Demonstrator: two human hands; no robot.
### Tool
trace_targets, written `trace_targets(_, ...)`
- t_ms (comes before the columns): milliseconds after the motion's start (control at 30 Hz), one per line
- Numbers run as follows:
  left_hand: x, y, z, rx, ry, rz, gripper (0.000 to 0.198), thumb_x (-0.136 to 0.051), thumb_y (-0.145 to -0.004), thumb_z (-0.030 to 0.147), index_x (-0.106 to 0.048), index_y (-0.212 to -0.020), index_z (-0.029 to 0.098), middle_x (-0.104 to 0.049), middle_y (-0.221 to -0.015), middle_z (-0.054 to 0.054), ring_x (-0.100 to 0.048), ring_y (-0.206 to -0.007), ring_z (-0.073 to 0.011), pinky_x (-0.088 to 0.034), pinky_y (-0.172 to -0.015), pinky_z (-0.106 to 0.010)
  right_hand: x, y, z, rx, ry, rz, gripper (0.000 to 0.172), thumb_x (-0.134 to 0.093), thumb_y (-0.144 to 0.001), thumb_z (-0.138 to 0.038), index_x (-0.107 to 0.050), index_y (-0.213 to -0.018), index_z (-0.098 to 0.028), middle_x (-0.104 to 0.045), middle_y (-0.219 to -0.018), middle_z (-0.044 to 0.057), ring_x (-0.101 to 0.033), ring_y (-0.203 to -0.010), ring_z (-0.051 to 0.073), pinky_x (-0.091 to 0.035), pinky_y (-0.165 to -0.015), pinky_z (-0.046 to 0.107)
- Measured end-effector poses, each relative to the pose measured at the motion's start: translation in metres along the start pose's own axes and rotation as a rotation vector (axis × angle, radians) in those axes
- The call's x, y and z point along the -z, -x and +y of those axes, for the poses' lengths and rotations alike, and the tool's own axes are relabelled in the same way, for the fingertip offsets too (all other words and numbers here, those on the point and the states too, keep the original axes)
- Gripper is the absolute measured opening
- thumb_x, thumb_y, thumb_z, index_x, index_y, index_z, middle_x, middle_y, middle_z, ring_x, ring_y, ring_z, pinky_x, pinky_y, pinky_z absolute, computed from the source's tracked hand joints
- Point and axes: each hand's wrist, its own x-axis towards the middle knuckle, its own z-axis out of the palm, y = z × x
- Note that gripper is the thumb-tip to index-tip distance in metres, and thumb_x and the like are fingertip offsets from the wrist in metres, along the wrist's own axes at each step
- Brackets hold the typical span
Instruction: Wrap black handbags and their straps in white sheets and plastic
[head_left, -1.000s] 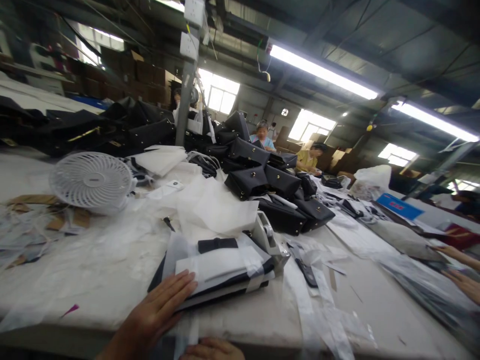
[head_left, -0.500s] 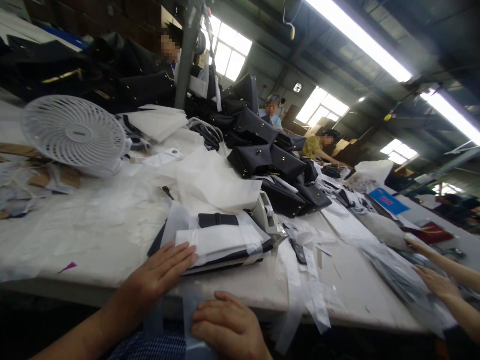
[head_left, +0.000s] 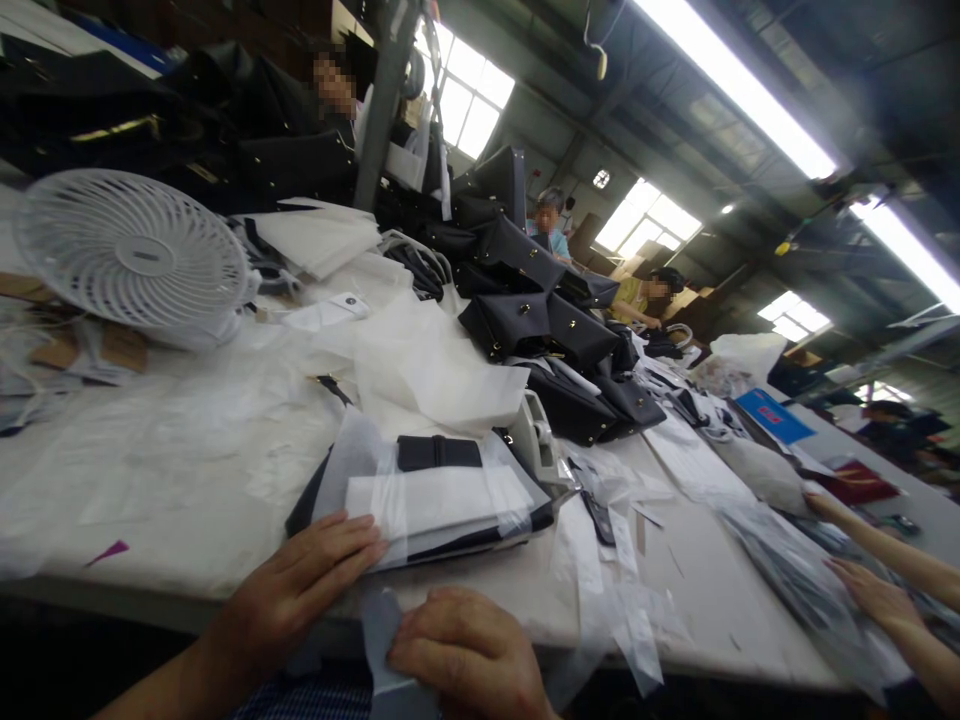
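A black bag [head_left: 304, 492], lying flat at the table's front edge, is covered with white wrapping paper [head_left: 435, 505] and strips of clear film. A small dark flap with a strap [head_left: 439, 453] shows above the paper. My left hand [head_left: 322, 560] rests on the near left corner of this bundle, fingers stretched out flat. Below the table edge, my right hand [head_left: 472, 650] is closed on a translucent strip [head_left: 386, 640], its fingers curled against the strip's right side. The strip's lower end runs out of view.
A white fan [head_left: 139, 250] stands at the left. Black bags [head_left: 510, 325] are piled behind the bundle, beside loose white sheets [head_left: 427, 355]. A tape dispenser [head_left: 536, 440] touches the bundle's right side. Strips [head_left: 637, 640] hang over the edge. A co-worker's hands [head_left: 862, 590] handle plastic-wrapped goods at right.
My right hand's fingers have curled in more tightly on the translucent strip. My left hand has slid slightly down and left on the bundle. The view has shifted a little.
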Motion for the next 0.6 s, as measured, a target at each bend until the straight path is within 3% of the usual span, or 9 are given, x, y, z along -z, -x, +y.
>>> trace_targets(100,0.002,-0.002,0.002,-0.006,0.0,-0.005,0.044,-0.04,-0.103,0.012,-0.051,-0.142,0.028,-0.067,-0.134,-0.002,-0.055,-0.132,-0.0171,-0.042,-0.116,-0.038,0.007,-0.008,0.004,-0.08,-0.043,0.018,0.028,-0.045,-0.1,-0.016,-0.065,-0.12,-0.022,-0.078,-0.097,0.006,-0.074,-0.09,0.015,-0.058,-0.089,0.027)
trace_targets(233,0.014,-0.011,0.01,-0.02,-0.055,-0.016,0.045,-0.046,-0.098,0.009,-0.054,-0.14,0.024,-0.067,-0.136,-0.002,-0.054,-0.134,-0.0191,-0.039,-0.118,-0.041,0.019,-0.039,0.019,-0.273,-0.056,0.059,0.036,-0.051,-0.089,-0.002,-0.074,-0.107,-0.022,-0.078,-0.094,0.003,-0.073,-0.087,0.014,-0.057,-0.079,0.021)
trace_targets(333,0.022,-0.016,0.014,-0.093,-0.191,-0.001,0.043,-0.054,-0.093,0.014,-0.06,-0.135,0.021,-0.065,-0.139,-0.003,-0.054,-0.134,-0.0211,-0.033,-0.121,-0.04,0.021,-0.072,0.04,-0.363,-0.033,-0.014,0.033,-0.055,-0.087,-0.004,-0.078,-0.101,-0.022,-0.078,-0.093,0.002,-0.072,-0.087,0.014,-0.056,-0.08,0.022)
trace_targets(433,0.022,-0.017,0.011,-0.149,-0.257,0.035,0.036,-0.057,-0.093,0.019,-0.066,-0.128,0.022,-0.068,-0.133,-0.001,-0.061,-0.127,-0.019,-0.036,-0.119,-0.034,0.013,-0.097,0.063,-0.453,0.008,-0.123,0.024,-0.065,-0.084,-0.008,-0.08,-0.094,-0.024,-0.077,-0.091,0.001,-0.07,-0.089,0.016,-0.054,-0.081,0.025)
trace_targets(600,0.009,-0.015,0.003,-0.096,-0.216,0.209,0.026,-0.053,-0.098,0.026,-0.07,-0.117,0.021,-0.077,-0.115,0.002,-0.072,-0.107,-0.0123,-0.039,-0.115,-0.024,-0.005,-0.108,0.091,-0.587,0.036,-0.253,0.012,-0.07,-0.085,-0.018,-0.081,-0.086,-0.024,-0.077,-0.083,0.001,-0.068,-0.081,0.015,-0.049,-0.074,0.024)
